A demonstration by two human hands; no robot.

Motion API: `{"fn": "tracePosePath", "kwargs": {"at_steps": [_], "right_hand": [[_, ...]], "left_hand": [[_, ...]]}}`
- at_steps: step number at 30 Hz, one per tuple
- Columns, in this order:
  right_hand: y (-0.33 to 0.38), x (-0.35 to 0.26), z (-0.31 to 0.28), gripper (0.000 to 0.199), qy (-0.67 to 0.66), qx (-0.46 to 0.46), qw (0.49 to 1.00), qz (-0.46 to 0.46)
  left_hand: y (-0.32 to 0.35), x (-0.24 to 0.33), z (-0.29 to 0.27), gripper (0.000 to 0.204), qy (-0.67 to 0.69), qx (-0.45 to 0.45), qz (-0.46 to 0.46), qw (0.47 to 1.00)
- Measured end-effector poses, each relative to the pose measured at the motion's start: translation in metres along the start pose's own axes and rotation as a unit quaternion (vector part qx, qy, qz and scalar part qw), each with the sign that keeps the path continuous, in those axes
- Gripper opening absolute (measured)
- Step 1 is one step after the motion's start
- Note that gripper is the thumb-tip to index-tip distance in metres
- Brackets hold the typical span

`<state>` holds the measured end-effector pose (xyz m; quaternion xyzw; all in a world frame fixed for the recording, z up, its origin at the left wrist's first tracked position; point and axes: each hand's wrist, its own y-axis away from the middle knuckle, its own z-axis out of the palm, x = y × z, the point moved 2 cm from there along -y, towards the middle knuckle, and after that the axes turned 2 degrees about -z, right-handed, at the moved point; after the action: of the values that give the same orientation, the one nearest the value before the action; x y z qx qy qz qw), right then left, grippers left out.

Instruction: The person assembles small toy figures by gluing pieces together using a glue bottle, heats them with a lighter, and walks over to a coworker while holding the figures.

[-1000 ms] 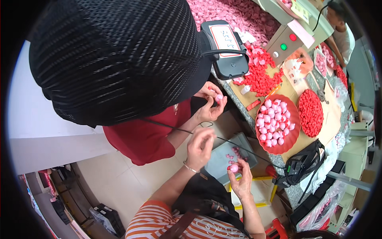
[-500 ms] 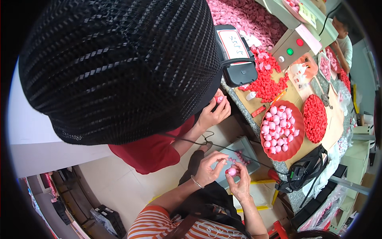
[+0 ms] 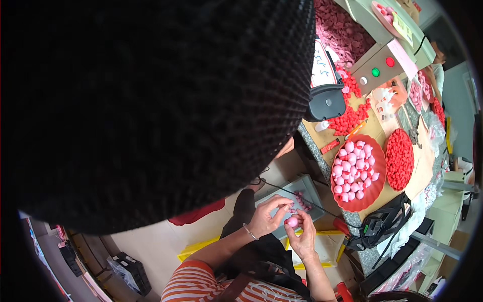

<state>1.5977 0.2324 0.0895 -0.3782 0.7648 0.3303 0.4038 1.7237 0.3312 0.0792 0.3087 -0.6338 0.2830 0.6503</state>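
Two hands pinch a small pink piece over a grey tray

The left hand (image 3: 265, 217) and right hand (image 3: 302, 236) meet with fingertips closed narrow on one small pink piece (image 3: 292, 221), held just above the near edge of a grey tray (image 3: 302, 187) with a few more pink pieces in it. To the right on the bench stand a red bowl (image 3: 376, 187) of pink pieces and a heap of red pieces (image 3: 399, 158). A black mesh cap (image 3: 151, 110) fills the left of the view

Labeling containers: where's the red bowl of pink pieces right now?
Head view, right of centre: the red bowl sits on the bench beside a red-filled dish, up and right of the hands pinching a pink piece.
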Motion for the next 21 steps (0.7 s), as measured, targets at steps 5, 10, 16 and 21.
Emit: {"fn": "tracePosePath", "kwargs": {"at_steps": [5,10,16,21], "right_hand": [[-0.0042,-0.0002,0.0001,0.054,0.012,-0.009,1.0,-0.003],[-0.0068,0.001,0.0003,0.053,0.008,-0.012,1.0,-0.008],[-0.0063,0.0023,-0.0037,0.052,0.007,-0.014,1.0,0.001],[-0.0054,-0.0012,-0.007,0.048,0.011,-0.016,1.0,0.006]], "left_hand": [[-0.0021,-0.0027,0.0002,0.016,0.008,-0.002,-0.008,1.0],[-0.0049,-0.0062,0.0002,0.015,0.004,0.01,0.001,1.0],[-0.0066,-0.0051,0.0044,0.015,0.002,0.002,-0.005,1.0],[-0.0071,-0.0008,0.0078,0.016,-0.001,0.004,-0.003,1.0]]}}
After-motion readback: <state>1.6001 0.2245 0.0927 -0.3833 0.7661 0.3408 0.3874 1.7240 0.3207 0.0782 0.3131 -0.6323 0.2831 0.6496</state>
